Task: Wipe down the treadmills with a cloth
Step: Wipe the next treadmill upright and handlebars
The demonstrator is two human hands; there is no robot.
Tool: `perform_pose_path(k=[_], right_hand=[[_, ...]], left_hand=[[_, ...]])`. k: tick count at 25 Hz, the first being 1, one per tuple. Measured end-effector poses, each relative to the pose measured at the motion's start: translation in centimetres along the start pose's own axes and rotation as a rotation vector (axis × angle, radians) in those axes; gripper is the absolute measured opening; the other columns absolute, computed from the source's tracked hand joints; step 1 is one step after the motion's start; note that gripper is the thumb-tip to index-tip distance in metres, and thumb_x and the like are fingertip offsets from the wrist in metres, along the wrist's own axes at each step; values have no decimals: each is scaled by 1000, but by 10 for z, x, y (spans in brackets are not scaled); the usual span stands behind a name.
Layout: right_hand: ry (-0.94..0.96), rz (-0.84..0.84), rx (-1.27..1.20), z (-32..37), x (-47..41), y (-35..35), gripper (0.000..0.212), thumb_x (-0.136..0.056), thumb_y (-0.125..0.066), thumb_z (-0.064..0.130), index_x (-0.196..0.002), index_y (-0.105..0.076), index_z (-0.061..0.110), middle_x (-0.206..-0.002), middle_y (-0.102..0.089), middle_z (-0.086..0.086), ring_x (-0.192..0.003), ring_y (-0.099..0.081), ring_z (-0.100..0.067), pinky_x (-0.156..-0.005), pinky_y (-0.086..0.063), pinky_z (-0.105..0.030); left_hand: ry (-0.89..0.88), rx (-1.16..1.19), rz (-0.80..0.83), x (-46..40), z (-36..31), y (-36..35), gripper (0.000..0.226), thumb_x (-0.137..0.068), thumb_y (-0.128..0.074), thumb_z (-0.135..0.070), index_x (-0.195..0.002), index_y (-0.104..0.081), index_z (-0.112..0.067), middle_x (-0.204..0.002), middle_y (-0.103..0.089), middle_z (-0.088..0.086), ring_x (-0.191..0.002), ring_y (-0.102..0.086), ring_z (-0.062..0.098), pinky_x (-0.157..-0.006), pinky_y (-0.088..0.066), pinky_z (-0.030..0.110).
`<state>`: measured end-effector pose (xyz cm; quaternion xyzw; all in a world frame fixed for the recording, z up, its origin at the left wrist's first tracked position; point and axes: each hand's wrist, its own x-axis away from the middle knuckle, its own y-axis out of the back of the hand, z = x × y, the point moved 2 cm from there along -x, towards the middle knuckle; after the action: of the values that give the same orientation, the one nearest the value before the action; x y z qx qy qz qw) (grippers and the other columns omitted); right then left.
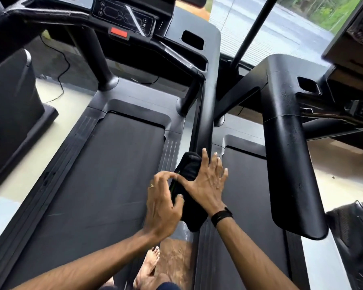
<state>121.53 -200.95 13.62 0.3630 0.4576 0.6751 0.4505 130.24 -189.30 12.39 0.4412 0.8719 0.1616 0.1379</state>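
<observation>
A folded black fabric cloth (190,176) lies draped over the black treadmill handrail (205,114), under the flat, spread right hand (205,183). The left hand (161,197) pinches its near edge. Soft and light, the cloth likely bunches easily; it is best gripped mid-fold.

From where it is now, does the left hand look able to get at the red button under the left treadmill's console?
Probably not without stepping forward. The left hand is busy pinching the black cloth on the handrail, beside the right hand. The red button sits far up by the console, though nothing blocks the path.
</observation>
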Motion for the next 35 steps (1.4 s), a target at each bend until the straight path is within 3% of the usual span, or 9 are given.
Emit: perform_pose_path(k=[4, 9, 12, 16, 20, 23, 25, 30, 35], right_hand=[[-123, -158, -419, -29, 0, 23, 82, -84, -34, 74, -150, -31, 26, -158, -33, -2, -149, -17, -16, -119, -5, -52], [-237, -125, -501, -56, 2, 28, 57, -98, -32, 61, -141, -47, 26, -148, -47, -1, -141, -36, -18, -119, -19, -55], [-224, -93, -549, -58, 7, 20, 61, -99, -29, 65, -141, -51, 27, -146, -50, 1, -137, -43, -14, -117, -29, -53], [-188, 5, -686, -43, 9, 12, 65, -98, -27, 67, -146, -46, 28, -152, -43, 5, -140, -38, -6, -121, -28, -43], [-141, 67, -601, -18, 4, -3, 78, -86, -11, 84, -146, -39, 43, -160, -31, 7, -149, -23, -12, -123, -14, -53], [-116, 168, -465, 4, -15, -11, 71, -89, -22, 78, -152, -23, 45, -167, -6, 0, -154, -1, -19, -122, -1, -58], [-124, 169, -354, 13, -34, -18, 74, -96, -35, 65, -157, -2, 41, -167, 13, 0, -153, 11, -22, -122, 5, -52], [-119, 14, -294, 15, -51, -28, 67, -102, -34, 55, -158, -3, 37, -167, 5, 0, -153, 5, -17, -114, -1, -32], [-103, 3, -286, 15, -51, -29, 59, -106, -25, 49, -159, -3, 33, -167, 3, 2, -152, 7, -11, -113, 6, -23]], left_hand=[[-115, -163, 133, 12, -18, -35, 68, -75, -68, -39, -133, -43, -16, -138, -36, 1, -129, -36, 19, -110, -32, 38], [-264, -706, 334, -19, -27, -74, 97, -67, -72, -37, -153, -35, -13, -161, -11, 29, -149, -9, 50, -117, -23, 63], [-190, -380, 263, -24, -8, -72, 83, -77, -70, -27, -153, -36, -20, -166, -3, 17, -150, -15, 44, -114, -35, 57], [-3, 154, 189, -21, 8, -71, 75, -89, -60, -20, -156, -28, -29, -168, 1, 2, -155, -8, 23, -123, -22, 49], [156, 395, 111, -5, 16, -74, 68, -95, -44, -45, -157, -20, -35, -168, -8, -3, -154, -7, 12, -123, -18, 49], [361, 502, 95, 9, 17, -74, 70, -91, -31, -68, -151, 4, -57, -168, 0, -8, -153, 2, 6, -125, -9, 48], [585, 567, 84, 18, 1, -68, 85, -86, -29, -78, -154, 10, -46, -167, 3, -7, -154, 2, 9, -126, -4, 45], [1130, 992, 145, 18, 7, -80, 83, -94, -34, -67, -160, -8, -25, -164, -13, -7, -152, -13, 14, -125, -10, 37], [1192, 1025, 13, 22, 69, -89, 95, -75, -45, -73, -154, -32, -21, -156, -37, 11, -143, -36, 30, -119, -28, 47]])
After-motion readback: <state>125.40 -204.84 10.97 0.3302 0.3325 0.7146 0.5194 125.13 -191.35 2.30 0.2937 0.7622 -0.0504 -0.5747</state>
